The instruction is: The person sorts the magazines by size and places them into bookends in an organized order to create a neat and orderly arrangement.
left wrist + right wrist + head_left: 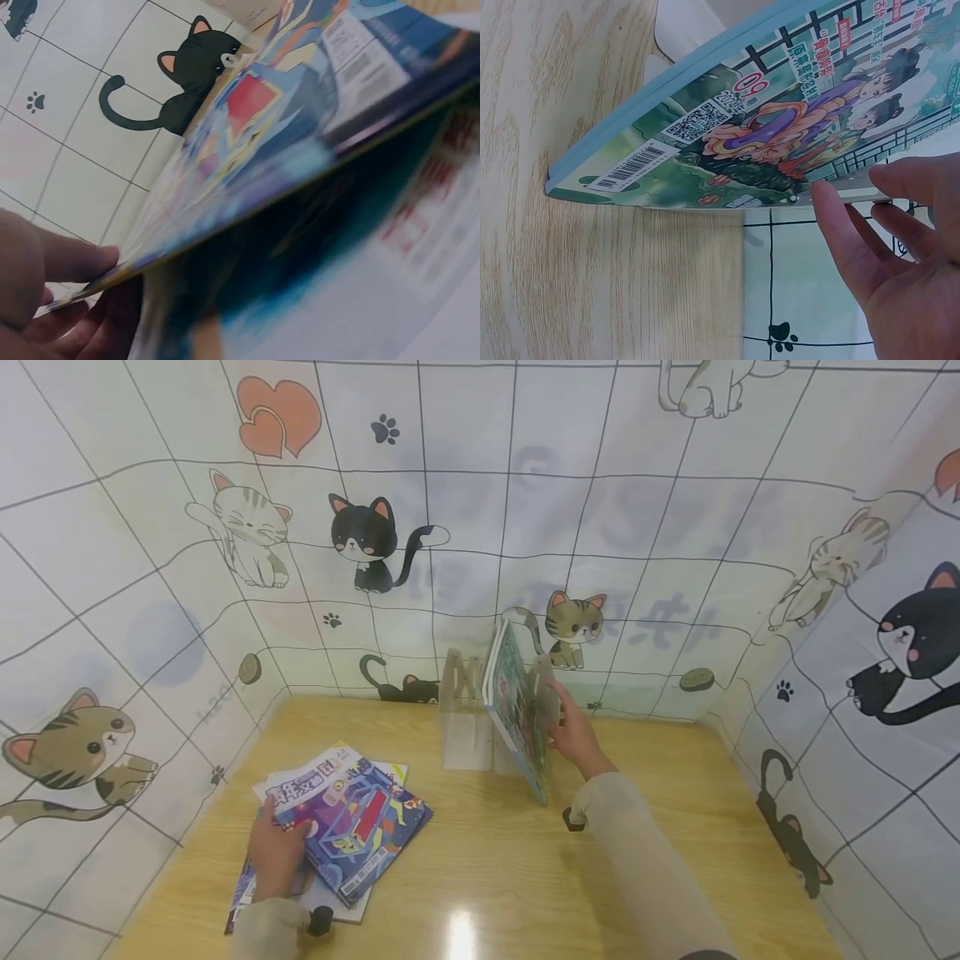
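My left hand [276,852] pinches the edge of a purple illustrated magazine [367,818], thumb on top and fingers beneath. That magazine is raised at a tilt over other magazines [348,906] on the table; their covers are mostly hidden. A translucent book stand [467,752] is by the back wall. Green magazines [517,702], with a blue spine and drawn figures on the cover [780,142], lean upright in it. My right hand [581,739] grips the stand's right end panel [862,193], its fingertips beside the green cover.
The wood-grain table [480,852] is enclosed by a cat-printed, grid-lined covering [480,527] at the back and sides. The book stand is close to the back covering. Bare tabletop [675,793] shows right of the right arm.
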Demonstrator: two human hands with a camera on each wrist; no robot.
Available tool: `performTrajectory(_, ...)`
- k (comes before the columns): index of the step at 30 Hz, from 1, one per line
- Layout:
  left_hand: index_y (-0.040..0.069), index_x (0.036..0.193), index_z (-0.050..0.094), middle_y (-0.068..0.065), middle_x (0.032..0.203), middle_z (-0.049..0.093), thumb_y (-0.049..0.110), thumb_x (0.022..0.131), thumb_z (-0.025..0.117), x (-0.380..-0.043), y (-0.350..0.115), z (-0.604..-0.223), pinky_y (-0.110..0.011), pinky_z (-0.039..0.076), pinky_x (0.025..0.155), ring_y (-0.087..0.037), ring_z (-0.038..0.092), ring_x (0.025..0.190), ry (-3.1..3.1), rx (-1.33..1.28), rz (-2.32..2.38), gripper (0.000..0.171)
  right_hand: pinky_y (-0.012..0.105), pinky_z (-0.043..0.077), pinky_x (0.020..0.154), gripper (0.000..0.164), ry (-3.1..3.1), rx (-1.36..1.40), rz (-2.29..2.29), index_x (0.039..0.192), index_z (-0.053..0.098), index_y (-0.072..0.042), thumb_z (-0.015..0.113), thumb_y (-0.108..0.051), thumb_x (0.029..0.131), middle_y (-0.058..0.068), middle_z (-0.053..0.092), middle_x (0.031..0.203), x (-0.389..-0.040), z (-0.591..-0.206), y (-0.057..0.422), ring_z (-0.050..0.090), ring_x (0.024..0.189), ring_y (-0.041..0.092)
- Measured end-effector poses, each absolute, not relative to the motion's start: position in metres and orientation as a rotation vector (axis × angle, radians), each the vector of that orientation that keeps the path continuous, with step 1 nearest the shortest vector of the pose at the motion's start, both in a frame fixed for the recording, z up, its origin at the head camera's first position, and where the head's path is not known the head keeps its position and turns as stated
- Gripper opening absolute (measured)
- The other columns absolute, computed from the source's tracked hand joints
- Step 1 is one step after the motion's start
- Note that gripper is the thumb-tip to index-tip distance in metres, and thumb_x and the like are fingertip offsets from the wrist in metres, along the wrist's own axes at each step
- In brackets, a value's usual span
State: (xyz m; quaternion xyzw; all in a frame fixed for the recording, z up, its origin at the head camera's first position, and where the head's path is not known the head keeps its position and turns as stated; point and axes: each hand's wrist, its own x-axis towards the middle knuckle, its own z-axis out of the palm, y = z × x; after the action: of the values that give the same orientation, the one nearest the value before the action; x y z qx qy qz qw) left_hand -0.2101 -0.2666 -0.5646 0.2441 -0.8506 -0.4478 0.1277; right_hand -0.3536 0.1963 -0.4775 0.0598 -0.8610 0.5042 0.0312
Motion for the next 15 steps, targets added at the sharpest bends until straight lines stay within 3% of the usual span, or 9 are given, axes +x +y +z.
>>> performTrajectory(4,0.018,0.140,0.006,-0.024,0.138,0.015,0.013,0.076,0.064,-0.207,-0.272,-0.554,-0.051,0.014,0.097,-0.041,0.014,0.123,-2.553,0.692,-1.345,0.087,0.042,0.049,0.057,0.089,-2.659,0.196,1.531,0.126,0.016,-0.056,0.054,0.009,0.078,0.016,0.036,0.126,-0.355,-0.478,0.196,0.053,0.091,0.033)
performTrajectory(10,0.023,0.139,0.005,-0.030,0.132,0.024,0.016,0.074,0.066,-0.204,-0.278,-0.547,-0.051,0.029,0.088,-0.044,0.030,0.114,-2.604,0.641,-1.472,0.090,0.039,0.049,0.054,0.090,-2.635,0.222,1.528,0.127,0.018,-0.055,0.054,0.010,0.077,0.017,0.034,0.128,-0.354,-0.478,0.196,0.052,0.093,0.037)
performTrajectory(15,0.035,0.138,0.006,-0.028,0.130,0.029,0.013,0.073,0.066,-0.204,-0.277,-0.543,-0.041,0.043,0.072,-0.037,0.043,0.101,-2.594,0.585,-1.485,0.091,0.038,0.049,0.054,0.090,-2.649,0.218,1.516,0.127,0.017,-0.055,0.053,0.011,0.077,0.017,0.032,0.129,-0.352,-0.477,0.197,0.052,0.093,0.035)
